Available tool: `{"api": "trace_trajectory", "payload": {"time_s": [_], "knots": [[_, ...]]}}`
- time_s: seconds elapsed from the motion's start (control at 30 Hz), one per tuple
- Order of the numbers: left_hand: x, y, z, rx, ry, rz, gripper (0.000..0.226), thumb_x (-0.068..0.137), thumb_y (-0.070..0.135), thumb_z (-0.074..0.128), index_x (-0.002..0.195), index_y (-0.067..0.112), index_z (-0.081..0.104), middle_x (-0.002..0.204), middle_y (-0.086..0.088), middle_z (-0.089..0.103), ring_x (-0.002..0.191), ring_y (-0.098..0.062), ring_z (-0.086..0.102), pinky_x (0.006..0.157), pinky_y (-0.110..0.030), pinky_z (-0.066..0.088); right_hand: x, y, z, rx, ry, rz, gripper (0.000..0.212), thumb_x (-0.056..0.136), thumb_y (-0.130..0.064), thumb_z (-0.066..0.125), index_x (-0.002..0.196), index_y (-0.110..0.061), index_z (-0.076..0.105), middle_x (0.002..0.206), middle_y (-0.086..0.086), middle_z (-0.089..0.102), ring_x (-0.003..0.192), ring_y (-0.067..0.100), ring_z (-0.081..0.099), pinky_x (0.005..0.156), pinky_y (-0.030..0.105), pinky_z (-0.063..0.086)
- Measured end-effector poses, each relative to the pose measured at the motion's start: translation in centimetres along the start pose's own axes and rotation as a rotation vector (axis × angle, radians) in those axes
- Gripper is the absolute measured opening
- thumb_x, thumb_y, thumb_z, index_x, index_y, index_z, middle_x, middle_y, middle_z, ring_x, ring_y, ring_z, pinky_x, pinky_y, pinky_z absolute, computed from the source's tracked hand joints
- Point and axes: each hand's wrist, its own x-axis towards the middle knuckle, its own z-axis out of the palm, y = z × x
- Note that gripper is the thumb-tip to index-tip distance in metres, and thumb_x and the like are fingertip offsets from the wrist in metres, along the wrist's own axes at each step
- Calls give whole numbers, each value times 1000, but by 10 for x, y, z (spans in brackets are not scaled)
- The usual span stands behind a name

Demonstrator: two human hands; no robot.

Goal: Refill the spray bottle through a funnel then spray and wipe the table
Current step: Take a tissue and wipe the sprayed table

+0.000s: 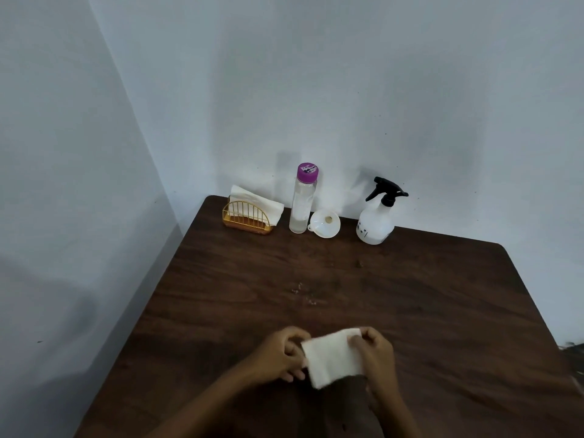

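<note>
Both sides of the tissue point(331, 358) are pinched, by left hand point(281, 355) and right hand point(377, 358). Specks point(303, 294) lie straight ahead (left hand slightly nearer).

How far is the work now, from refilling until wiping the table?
Refilling looks finished: the white funnel lies beside the clear bottle with purple cap, and the white spray bottle wears its black trigger head. Small wet-looking specks mark the dark wooden table, so spraying seems done. In hand: the left hand and right hand pinch a folded white napkin. Left: the wiping.

Funnel point(325, 223) stands between water bottle point(302, 200) and spray bottle point(377, 216).
</note>
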Motion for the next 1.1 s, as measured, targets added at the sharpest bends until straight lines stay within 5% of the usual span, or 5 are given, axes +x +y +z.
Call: {"api": "trace_trajectory", "payload": {"time_s": [0.17, 0.43, 0.57, 0.7, 1.1], "knots": [[5, -4, 10, 153, -170, 12, 22, 88, 14, 55, 108, 24, 57, 89, 8, 66, 68, 1, 63, 63, -13, 47, 16, 14, -42, -461, 28, -31, 12, 86, -8, 58, 93, -14, 66, 99, 7, 66, 93, 26, 60, 83, 40, 48], [20, -37, -51, 1069, 549, 300, 37, 91, 29, 49, 128, 27, 51, 138, 4, 47, 132, -16, 37, 110, -35, 24, -4, 51, -31, -279, 274, 19, 37, 88, 6, 44, 123, 1, 56, 134, 20, 53, 128, 33, 44, 107, 40, 33], [27, -61, -96, 1119, 645, 31, 65, 94, 45, 40, 148, 25, 11, 159, -5, 3, 146, -26, 2, 116, -49, 8, -8, 65, 8, -666, 174, -15, 60, 100, -37, 25, 147, -3, 10, 159, 13, 3, 147, 27, 0, 118, 42, 11], [28, -84, -127, 1083, 596, -164, 74, 91, 62, 26, 144, 29, -14, 158, -5, -15, 145, -28, -11, 115, -54, 1, -3, 75, 16, -854, 153, -118, 117, 66, -75, -29, 145, 2, 11, 156, 16, 9, 146, 30, 12, 117, 46, 16], [30, -96, -132, 1017, 587, -161, 106, 47, 84, -31, 139, 32, -22, 151, 2, -27, 144, -24, -17, 114, -53, -5, 57, 54, 27, -1014, -15, -184, 93, 83, -72, 11, 148, -7, -4, 159, 9, -7, 146, 21, -8, 120, 44, 2]]}}
